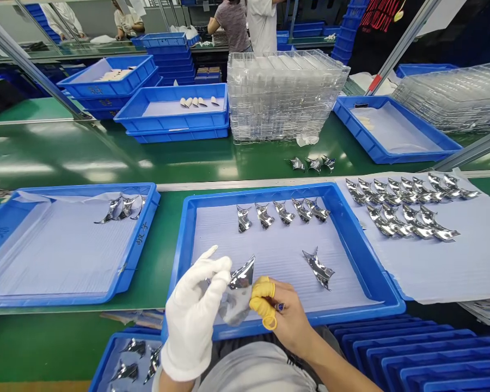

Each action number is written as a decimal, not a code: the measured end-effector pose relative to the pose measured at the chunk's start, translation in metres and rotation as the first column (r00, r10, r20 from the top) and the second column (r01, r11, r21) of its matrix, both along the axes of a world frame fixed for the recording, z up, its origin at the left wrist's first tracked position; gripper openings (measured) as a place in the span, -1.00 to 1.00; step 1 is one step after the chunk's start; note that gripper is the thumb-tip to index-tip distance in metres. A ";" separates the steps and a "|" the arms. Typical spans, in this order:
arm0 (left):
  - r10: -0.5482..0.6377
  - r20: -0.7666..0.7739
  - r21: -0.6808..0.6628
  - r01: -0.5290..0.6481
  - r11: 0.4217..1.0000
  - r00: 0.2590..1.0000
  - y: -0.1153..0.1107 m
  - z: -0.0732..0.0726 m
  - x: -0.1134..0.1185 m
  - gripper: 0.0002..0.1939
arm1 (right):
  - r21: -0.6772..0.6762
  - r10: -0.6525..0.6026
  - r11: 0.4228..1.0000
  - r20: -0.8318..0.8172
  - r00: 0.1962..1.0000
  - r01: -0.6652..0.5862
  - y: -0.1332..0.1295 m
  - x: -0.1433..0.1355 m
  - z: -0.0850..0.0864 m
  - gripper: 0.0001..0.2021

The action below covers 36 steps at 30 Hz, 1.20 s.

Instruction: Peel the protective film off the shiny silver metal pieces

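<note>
While the shiny chrome piece (242, 276) is up over the near side of the middle blue tray (357, 245), it lies between the hands: just right of the white-gloved left hand (198, 310) and touching or just beside the right hand (280, 310). Its long axis seems to slant, the pointed end going far and right, the other end hidden by the glove. The left hand is nearly closed, thumb and fingertips pinching the piece's left part. The right hand, with yellow finger covers (262, 288), is curled tight and seems to pinch the right edge of a clear film (233, 307) hanging below the piece; the exact contact is hard to tell. The tray's near rim runs beneath both hands.

Beyond them, five chrome pieces (265, 216) stand along the far side; a lone piece (318, 269) lies right of the right hand. More pieces (416, 222) lie on a white sheet (469, 267) farther right, and another blue tray (65, 300) sits left.
</note>
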<state>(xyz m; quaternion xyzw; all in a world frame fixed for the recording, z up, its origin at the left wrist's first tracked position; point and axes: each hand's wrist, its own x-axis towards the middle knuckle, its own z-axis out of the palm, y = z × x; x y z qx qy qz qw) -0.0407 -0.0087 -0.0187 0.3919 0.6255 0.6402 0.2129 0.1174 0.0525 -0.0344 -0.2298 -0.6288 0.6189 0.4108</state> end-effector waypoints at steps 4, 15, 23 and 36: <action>0.089 0.279 -0.155 -0.047 0.987 0.956 0.008 -0.001 0.001 -0.83 | -0.401 0.106 0.907 -0.073 0.992 -0.127 -0.002 0.000 0.006 -0.66; 0.101 0.097 -0.035 -0.099 0.995 0.990 0.022 0.016 0.010 -0.92 | -0.714 0.139 0.655 -0.208 0.968 -0.247 -0.003 -0.005 0.003 -0.57; 0.051 0.281 -0.130 -0.014 0.991 0.958 0.020 0.010 0.004 -0.73 | -0.656 0.124 0.721 -0.193 0.973 -0.223 -0.004 -0.002 0.012 -0.52; 0.111 0.533 -0.219 0.010 0.976 0.839 0.026 0.010 0.010 -0.64 | -0.575 0.057 0.806 -0.158 0.986 -0.139 -0.005 -0.005 0.018 -0.60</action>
